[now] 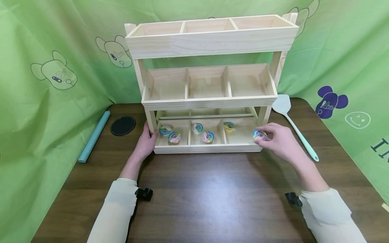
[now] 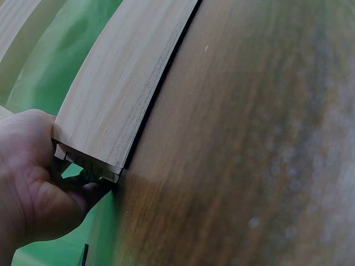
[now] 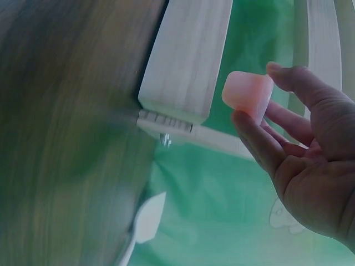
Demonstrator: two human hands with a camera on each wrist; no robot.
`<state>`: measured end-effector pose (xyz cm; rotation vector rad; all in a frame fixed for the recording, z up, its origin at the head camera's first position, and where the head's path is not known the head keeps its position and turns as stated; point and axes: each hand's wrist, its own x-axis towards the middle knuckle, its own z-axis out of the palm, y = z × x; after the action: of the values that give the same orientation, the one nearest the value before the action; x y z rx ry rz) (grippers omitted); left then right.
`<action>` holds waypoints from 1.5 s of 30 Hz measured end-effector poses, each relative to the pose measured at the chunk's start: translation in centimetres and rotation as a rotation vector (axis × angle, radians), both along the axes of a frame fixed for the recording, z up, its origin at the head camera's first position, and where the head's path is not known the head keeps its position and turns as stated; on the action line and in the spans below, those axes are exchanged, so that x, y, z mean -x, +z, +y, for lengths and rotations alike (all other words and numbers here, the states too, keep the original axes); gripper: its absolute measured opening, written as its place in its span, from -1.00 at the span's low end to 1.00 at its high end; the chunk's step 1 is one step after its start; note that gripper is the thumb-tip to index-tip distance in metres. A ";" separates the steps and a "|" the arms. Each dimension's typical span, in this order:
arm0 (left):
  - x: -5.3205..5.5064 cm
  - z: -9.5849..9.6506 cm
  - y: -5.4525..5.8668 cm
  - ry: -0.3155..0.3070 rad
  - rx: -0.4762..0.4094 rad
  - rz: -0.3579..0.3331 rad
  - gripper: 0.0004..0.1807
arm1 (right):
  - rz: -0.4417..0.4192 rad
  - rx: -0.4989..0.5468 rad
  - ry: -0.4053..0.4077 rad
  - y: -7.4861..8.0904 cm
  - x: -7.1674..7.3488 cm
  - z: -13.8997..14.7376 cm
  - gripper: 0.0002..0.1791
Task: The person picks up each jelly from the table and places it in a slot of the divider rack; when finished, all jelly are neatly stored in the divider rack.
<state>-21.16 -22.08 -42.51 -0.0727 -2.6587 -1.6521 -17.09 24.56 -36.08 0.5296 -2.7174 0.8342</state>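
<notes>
A three-tier wooden rack [image 1: 209,104] stands on the table. My left hand [image 1: 147,143] grips the left end of its bottom tray [image 1: 206,149]; in the left wrist view that hand [image 2: 41,183] curls round the tray's end, fingertips partly hidden. Above the right end of the bottom tray, my right hand [image 1: 281,140] pinches a jelly cup [image 1: 260,135] between thumb and fingers. The right wrist view shows its smooth pink body [image 3: 247,93]. Two jelly cups [image 1: 174,137] lie in the left compartment, two more [image 1: 208,137] in the middle one, and one yellowish cup [image 1: 229,127] in the right one.
A white spatula with a mint handle [image 1: 299,133] lies right of the rack. To the left are a black round disc [image 1: 123,126] and a teal rod [image 1: 95,136]. Green cloth [image 1: 60,111] hangs around the table's back and sides.
</notes>
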 end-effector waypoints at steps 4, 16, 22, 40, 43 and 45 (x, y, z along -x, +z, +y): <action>-0.1 0.0 -0.1 -0.001 -0.009 0.001 -0.21 | -0.044 0.021 0.016 -0.3 0.7 -0.8 -0.60; -0.1 0.0 -0.2 0.000 -0.011 -0.004 -0.20 | -0.190 0.017 -0.011 -1.8 2.6 -2.3 -0.58; -0.1 0.0 -0.1 0.002 -0.010 -0.003 -0.20 | -0.219 -0.026 -0.024 -2.6 3.5 -3.2 -0.57; 0.2 0.2 0.2 0.007 0.001 -0.013 -0.21 | -0.311 -0.038 -0.046 -2.9 4.8 -3.9 -0.50; 0.1 0.1 0.1 0.012 0.006 -0.009 -0.21 | -0.321 -0.027 -0.049 -3.0 4.8 -4.1 -0.48; 0.1 0.0 0.0 0.013 0.010 -0.005 -0.21 | -0.327 -0.015 -0.051 -3.1 4.7 -4.1 -0.47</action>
<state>-21.22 -22.11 -42.54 -0.0516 -2.6654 -1.6383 -21.76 20.43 -39.22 0.3510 -3.0182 0.9616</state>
